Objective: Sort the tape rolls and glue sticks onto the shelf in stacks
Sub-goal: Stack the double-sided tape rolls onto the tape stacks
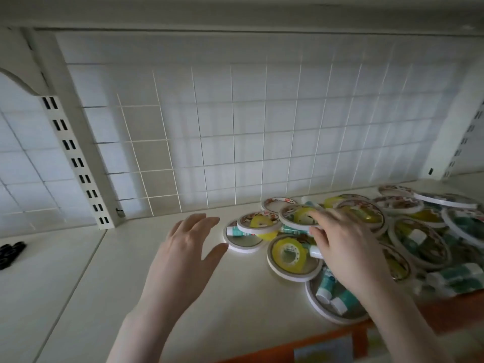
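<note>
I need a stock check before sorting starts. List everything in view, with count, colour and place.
wide tape rolls: many, count unclear, white rims, some with floral print, piled on the right of the shelf.
small tape rolls: several, yellow, lying inside or among the wide rolls.
glue sticks: several, teal with white caps, mixed through the pile.
shelf: one, cream, bare on the left half.
wire grid: one, white, behind the shelf.
black items: a small cluster, far left, too blurred to identify.
left hand: open, beside the pile.
right hand: on the pile, grip unclear.
</note>
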Action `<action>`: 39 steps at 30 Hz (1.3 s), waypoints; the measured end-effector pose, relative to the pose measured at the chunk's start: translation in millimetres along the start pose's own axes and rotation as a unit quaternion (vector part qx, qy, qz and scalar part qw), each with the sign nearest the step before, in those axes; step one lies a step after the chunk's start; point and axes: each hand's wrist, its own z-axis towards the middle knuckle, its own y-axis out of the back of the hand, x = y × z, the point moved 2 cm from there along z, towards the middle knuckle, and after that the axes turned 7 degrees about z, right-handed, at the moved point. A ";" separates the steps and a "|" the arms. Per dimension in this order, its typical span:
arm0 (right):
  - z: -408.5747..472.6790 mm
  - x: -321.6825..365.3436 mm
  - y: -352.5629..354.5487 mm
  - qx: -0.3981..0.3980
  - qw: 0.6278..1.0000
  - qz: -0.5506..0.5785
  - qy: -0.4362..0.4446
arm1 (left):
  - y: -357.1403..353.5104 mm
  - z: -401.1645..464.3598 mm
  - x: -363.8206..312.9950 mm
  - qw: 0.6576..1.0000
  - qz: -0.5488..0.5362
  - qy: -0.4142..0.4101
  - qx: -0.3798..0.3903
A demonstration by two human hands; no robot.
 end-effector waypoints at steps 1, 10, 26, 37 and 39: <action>5.5 -2.1 -6.2 0.013 1.000 0.006 0.011 | -0.6 0.9 0.1 1.000 0.004 0.008 -0.002; 22.1 -9.7 -29.0 0.080 0.991 0.052 0.097 | -11.4 0.1 -9.9 0.997 0.037 0.070 -0.015; 24.1 -42.5 0.7 0.014 0.994 0.095 0.059 | -35.1 45.6 -38.0 0.995 0.057 -0.036 0.071; 9.2 -64.7 4.5 0.030 0.995 0.088 0.021 | -60.9 55.7 -32.0 0.990 0.034 -0.104 0.091; 7.0 -66.2 3.7 0.039 0.995 0.090 0.015 | -61.1 56.4 -29.2 0.986 0.041 -0.129 0.093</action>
